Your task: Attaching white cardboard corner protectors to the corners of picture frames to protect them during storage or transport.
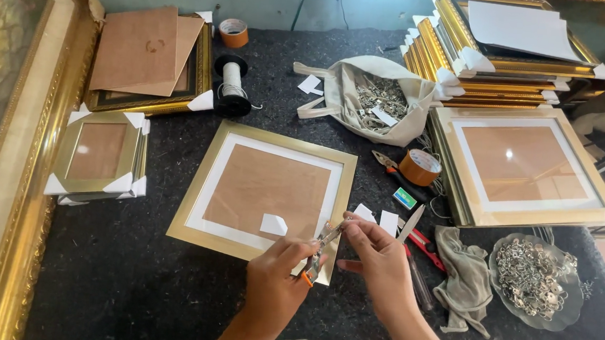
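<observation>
Gold picture frame [197, 198] lies flat, face up, centre of the dark felt worktable [117, 285]. White mat and brown backing board inside it. Its near right corner sits directly under both hands. A small white paper corner piece [274, 224] rests on the backing board, just left of the hands.

Left hand [275, 278]: closed around a small plier-like tool [316, 257] with orange grips. Tool's long axis runs diagonally, handles toward the person, tip pointing up and right over the frame's near right edge.

Right hand [379, 259]: fingers pinched together at the tool's tip [341, 226]; something small seems held there, too small to identify. Both hands meet at that point, so neither is clearly nearer the corner; the frame's body extends away and to the left from them.

Just right of the hands: two white paper pieces, a red-handled cutter [421, 242], a grey rag [464, 281]. Further right, a dish of metal hanger hardware [536, 279]. Behind: roll of brown tape [420, 167], cloth bag of metal fittings [375, 100], stacked gold frames [495, 59].
</observation>
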